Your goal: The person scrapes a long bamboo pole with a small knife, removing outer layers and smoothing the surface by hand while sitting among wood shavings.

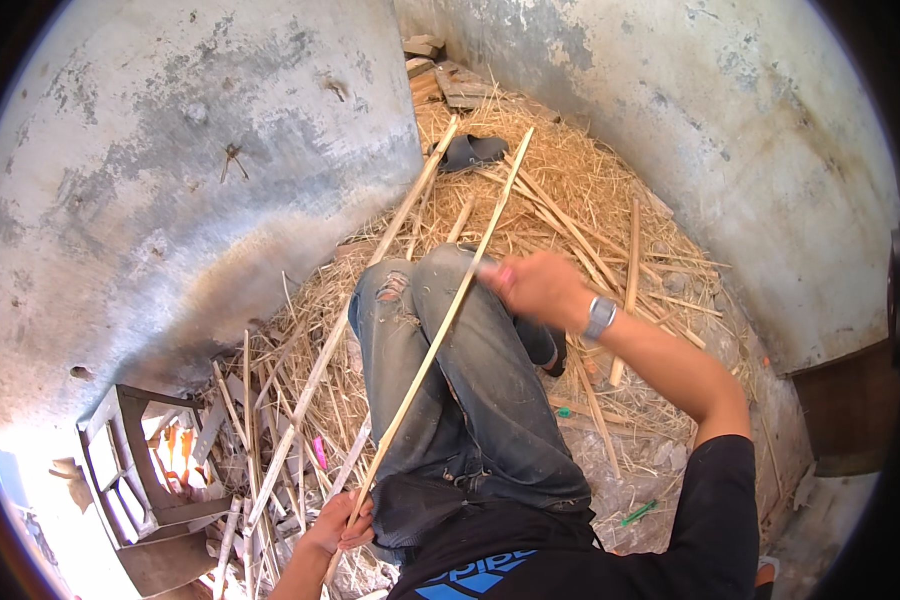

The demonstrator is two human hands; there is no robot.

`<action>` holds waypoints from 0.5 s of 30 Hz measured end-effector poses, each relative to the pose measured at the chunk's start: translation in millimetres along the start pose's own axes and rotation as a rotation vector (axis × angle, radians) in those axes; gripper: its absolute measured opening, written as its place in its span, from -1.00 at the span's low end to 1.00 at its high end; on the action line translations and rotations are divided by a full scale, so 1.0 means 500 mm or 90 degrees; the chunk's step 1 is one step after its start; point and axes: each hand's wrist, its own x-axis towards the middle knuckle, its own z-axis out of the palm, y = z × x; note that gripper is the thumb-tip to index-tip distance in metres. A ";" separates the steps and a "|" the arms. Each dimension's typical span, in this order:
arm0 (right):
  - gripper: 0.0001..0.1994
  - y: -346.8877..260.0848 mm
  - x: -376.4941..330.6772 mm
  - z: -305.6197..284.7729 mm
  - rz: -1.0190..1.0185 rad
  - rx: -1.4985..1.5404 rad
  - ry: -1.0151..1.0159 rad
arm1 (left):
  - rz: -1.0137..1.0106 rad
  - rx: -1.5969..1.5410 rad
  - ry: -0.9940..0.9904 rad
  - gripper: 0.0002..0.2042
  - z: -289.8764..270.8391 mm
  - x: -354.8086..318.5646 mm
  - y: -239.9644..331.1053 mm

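A long, thin pale strip of wood or split bamboo (425,365) slants across my jeans, from beside my left hip past my knees to the straw. My left hand (345,522) is closed round its near end. At the knee, my right hand (540,285) is closed at the strip's right side, with a watch on the wrist. A short greyish thing (484,268) sticks out of this fist against the strip; it is smeared by motion, so its kind is unclear.
Straw-like shavings (560,190) and loose strips (635,270) cover the floor. A dark slipper (473,152) lies beyond my knees. Stained walls (220,130) stand close on both sides. At the left is a dark plastic frame (130,450). A green object (638,513) lies at the right.
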 end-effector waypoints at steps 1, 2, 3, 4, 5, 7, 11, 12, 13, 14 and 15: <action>-0.36 -0.030 -0.026 0.029 -0.104 -0.007 0.050 | 0.003 0.002 0.002 -0.58 -0.006 -0.002 -0.004; -0.37 -0.033 -0.031 0.038 -0.145 -0.006 0.049 | -0.001 0.004 0.005 -0.58 -0.015 -0.008 -0.006; -0.39 -0.033 -0.033 0.047 -0.186 -0.005 0.047 | -0.004 0.005 0.007 -0.57 -0.024 -0.012 -0.007; -0.39 0.003 -0.001 0.057 -0.187 -0.021 0.144 | -0.009 0.003 0.010 -0.57 -0.039 -0.021 -0.008; -0.39 0.062 0.045 0.051 -0.183 -0.038 0.240 | -0.017 0.002 0.011 -0.57 -0.053 -0.033 -0.010; -0.42 0.187 0.109 -0.027 0.119 -0.054 0.132 | -0.020 0.040 0.031 -0.55 -0.086 -0.057 -0.017; -0.43 0.190 0.107 -0.019 0.001 -0.015 0.236 | -0.025 -0.038 0.008 -0.68 -0.146 -0.095 -0.037; -0.42 0.138 0.083 0.002 -0.038 0.006 0.229 | -0.021 -0.037 0.006 -0.68 -0.147 -0.100 -0.046; -0.42 0.096 0.058 0.015 -0.063 -0.011 0.187 | -0.020 -0.036 0.003 -0.68 -0.147 -0.100 -0.052; -0.42 0.055 0.037 0.022 -0.089 -0.028 0.152 | -0.023 -0.039 0.007 -0.68 -0.148 -0.100 -0.052; -0.41 0.037 0.027 0.027 -0.115 -0.043 0.117 | -0.026 -0.042 0.012 -0.68 -0.148 -0.099 -0.051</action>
